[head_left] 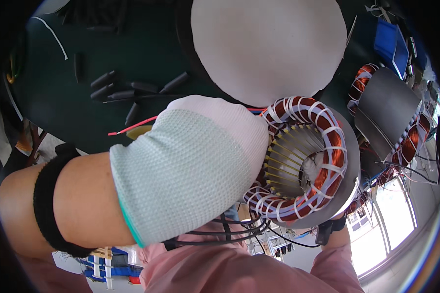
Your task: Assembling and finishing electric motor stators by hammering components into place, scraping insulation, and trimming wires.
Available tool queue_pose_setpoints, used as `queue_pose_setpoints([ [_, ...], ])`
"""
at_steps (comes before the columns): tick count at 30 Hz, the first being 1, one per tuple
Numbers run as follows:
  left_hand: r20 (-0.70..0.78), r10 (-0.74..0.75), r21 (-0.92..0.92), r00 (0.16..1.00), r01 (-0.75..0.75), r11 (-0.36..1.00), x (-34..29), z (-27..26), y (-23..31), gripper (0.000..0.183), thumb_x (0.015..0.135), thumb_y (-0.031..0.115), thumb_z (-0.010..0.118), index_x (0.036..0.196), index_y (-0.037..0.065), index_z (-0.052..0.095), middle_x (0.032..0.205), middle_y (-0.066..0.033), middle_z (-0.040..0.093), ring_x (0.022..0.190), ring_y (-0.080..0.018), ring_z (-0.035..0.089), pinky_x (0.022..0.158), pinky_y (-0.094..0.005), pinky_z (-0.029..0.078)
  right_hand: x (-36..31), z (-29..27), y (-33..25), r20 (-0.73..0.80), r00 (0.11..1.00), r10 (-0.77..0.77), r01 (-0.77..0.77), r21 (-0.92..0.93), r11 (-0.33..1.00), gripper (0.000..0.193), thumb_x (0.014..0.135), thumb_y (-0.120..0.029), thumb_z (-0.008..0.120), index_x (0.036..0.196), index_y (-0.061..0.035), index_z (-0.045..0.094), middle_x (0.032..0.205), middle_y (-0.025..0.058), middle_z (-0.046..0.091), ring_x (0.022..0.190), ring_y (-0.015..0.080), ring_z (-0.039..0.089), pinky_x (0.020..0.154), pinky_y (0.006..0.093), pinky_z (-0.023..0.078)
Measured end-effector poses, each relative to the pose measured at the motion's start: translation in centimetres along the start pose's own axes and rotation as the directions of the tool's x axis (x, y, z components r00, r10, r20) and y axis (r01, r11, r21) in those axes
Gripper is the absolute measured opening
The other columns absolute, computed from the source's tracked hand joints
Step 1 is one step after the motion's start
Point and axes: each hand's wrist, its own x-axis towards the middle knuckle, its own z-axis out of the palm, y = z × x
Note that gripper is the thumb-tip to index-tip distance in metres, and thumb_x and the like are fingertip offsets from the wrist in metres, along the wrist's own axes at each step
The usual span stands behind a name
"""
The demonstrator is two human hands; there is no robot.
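Note:
A motor stator (353, 168) with copper windings (338, 156) laced in white cord is tilted in front of me. Yellow slot strips line its bore. My left hand (205, 146), in a white and pale green knit glove, reaches across to the winding's left side; its fingers are hidden. A red wire (134, 127) with a bare tip sticks out behind the glove. My right forearm (338, 239), with a black band, rises behind the stator, which hides that hand. Something white (311, 168) shows through the bore; I cannot tell whether it is a glove. Black leads (230, 239) hang below.
A round pale disc (269, 46) stands at the far side of the dark green table (44, 112). Several black sleeves (102, 91) lie loose at the left. Another wound stator (388, 112) and a blue bin (392, 46) are on the right.

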Motion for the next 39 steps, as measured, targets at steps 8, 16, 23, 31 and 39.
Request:
queue_pose_setpoints([
  [8, 0.333, -0.172, 0.084, 0.927, 0.153, 0.985, 2.5, -2.4, 1.8, 0.021, 0.101, 0.024, 0.059, 0.108, 0.005, 0.063, 0.077, -0.0133, 0.07, 0.072, -0.0298, 0.072, 0.062, -0.0402, 0.057, -1.5, -0.6, 0.1, -0.003, 1.0, 0.016, -0.016, 0.009, 1.0, 0.054, 0.103, -0.04, 0.059, 0.135, 0.0018, 0.049, 0.109, 0.0147, 0.067, 0.089, 0.0227, 0.071, 0.063, 0.0334, 0.058],
  [16, 0.285, -0.119, 0.087, 0.951, 0.098, 0.991, 3.8, -3.3, 3.2, 0.022, 0.098, 0.019, 0.062, 0.114, 0.005, 0.06, 0.083, -0.0127, 0.072, 0.077, -0.0307, 0.074, 0.067, -0.0408, 0.059, -3.3, -2.2, -0.5, -0.049, 0.998, 0.04, -0.04, 0.005, 0.999, 0.054, 0.102, -0.039, 0.059, 0.136, 0.0018, 0.048, 0.11, 0.0148, 0.067, 0.09, 0.023, 0.071, 0.064, 0.0338, 0.059],
  [23, 0.383, -0.18, 0.147, 0.906, 0.133, 0.98, 3.6, -2.1, 1.9, 0.023, 0.103, 0.024, 0.056, 0.113, 0.004, 0.06, 0.079, -0.0126, 0.071, 0.072, -0.0288, 0.073, 0.062, -0.0405, 0.059, -6.4, -2.3, 0.8, -0.089, 0.994, 0.07, -0.061, 0.1, 0.993, 0.055, 0.102, -0.039, 0.06, 0.136, 0.0019, 0.048, 0.11, 0.0148, 0.067, 0.09, 0.0232, 0.071, 0.064, 0.0342, 0.059],
  [31, -0.052, -0.018, -0.092, 0.998, 0.013, 0.996, 2.5, 0.1, 1.0, 0.021, 0.101, 0.019, 0.059, 0.115, 0.003, 0.06, 0.08, -0.0146, 0.07, 0.074, -0.0318, 0.072, 0.064, -0.0393, 0.059, -12.4, -4.2, 2.7, -0.196, 0.972, 0.131, -0.077, 0.26, 0.962, 0.055, 0.102, -0.039, 0.06, 0.137, 0.0019, 0.048, 0.11, 0.0149, 0.067, 0.091, 0.0235, 0.071, 0.065, 0.0346, 0.059],
  [39, -0.068, 0.021, 0.043, 0.997, -0.018, 0.999, 2.5, -0.2, 1.0, 0.022, 0.1, 0.019, 0.06, 0.116, 0.004, 0.062, 0.08, -0.015, 0.069, 0.074, -0.0313, 0.072, 0.066, -0.0388, 0.059, -17.4, -5.0, 3.5, -0.292, 0.942, 0.162, -0.055, 0.344, 0.937, 0.055, 0.102, -0.038, 0.061, 0.137, 0.0019, 0.048, 0.111, 0.015, 0.067, 0.092, 0.0237, 0.071, 0.066, 0.035, 0.06],
])
